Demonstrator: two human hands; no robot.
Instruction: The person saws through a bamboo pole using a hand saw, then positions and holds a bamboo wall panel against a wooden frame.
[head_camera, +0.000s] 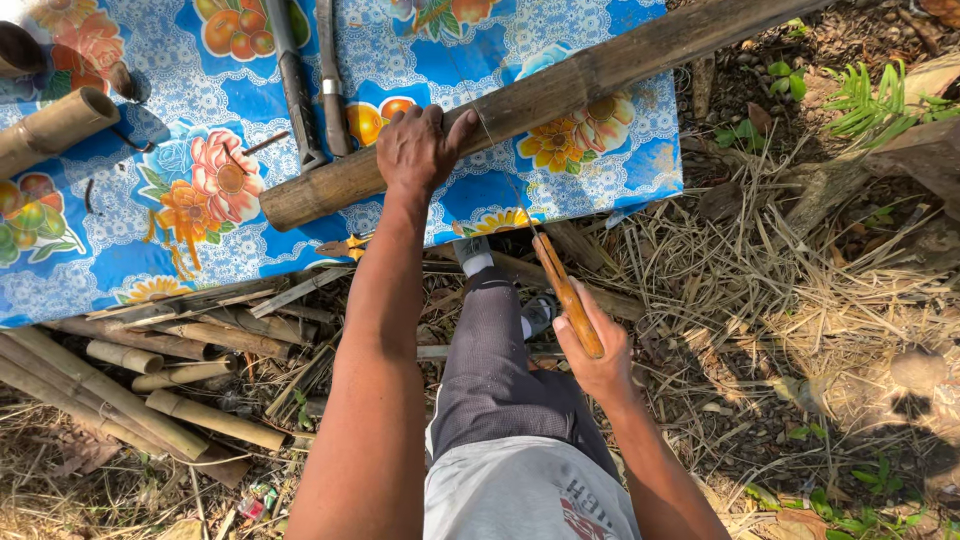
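Observation:
My left hand (420, 148) presses palm-down on a long brown bamboo pole (570, 82) that lies slanted across a table covered with a blue flowered cloth (200, 255). My right hand (598, 352) grips the wooden handle of a thin-bladed saw (563, 288). The narrow blade runs up from the handle to the pole, meeting it just right of my left thumb. One end of the pole rests on the cloth near the table's front edge, and the other end juts out past the table to the upper right.
Two dark-handled tools (298, 92) lie on the cloth above the pole, and a short bamboo tube (55, 125) sits at the far left. Cut bamboo lengths (130, 390) are piled on the ground under the table edge. Dry grass (800, 300) covers the ground at right.

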